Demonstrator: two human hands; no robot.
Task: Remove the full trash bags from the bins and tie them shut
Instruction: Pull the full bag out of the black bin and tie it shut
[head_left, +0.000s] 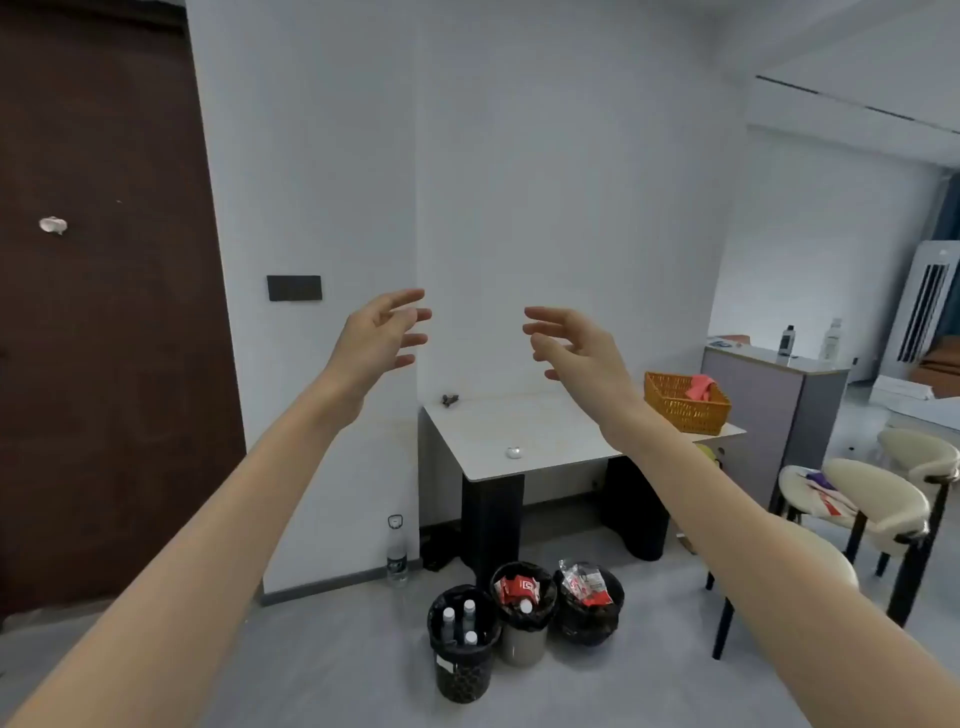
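Your three bins stand on the floor in a tight cluster just in front of the table (519, 436), each lined with a black bag (524, 622). Both your hands are well above them: the left hand (382, 338) and the right hand (574, 348) hang in the air with fingers spread and loosely bent, holding nothing. The likeliest trouble, as I judge it, is spillage. The right bin (589, 618) has wrappers (584, 584) heaped above its rim, so if you pull its bag up by one side they may slide out onto the floor; gather the whole rim first. The left bin (461, 670) holds bottles (448, 623), a heavier load, and a thin bag lifted fast could stretch or tear. The bins appear to touch one another, so tugging the bag out of the middle bin (522, 647) could tip a neighbour. The water bottle (397, 551) standing by the wall is near enough to be knocked over. Counted: three bins, three bags, three white-capped bottles in the left bin, one more white cap showing among red packets in the middle bin, one water bottle on the floor, one table carrying one orange basket (685, 405) and one small white object (514, 452), two pale chairs (878, 501) to the right, and two hands, both empty.
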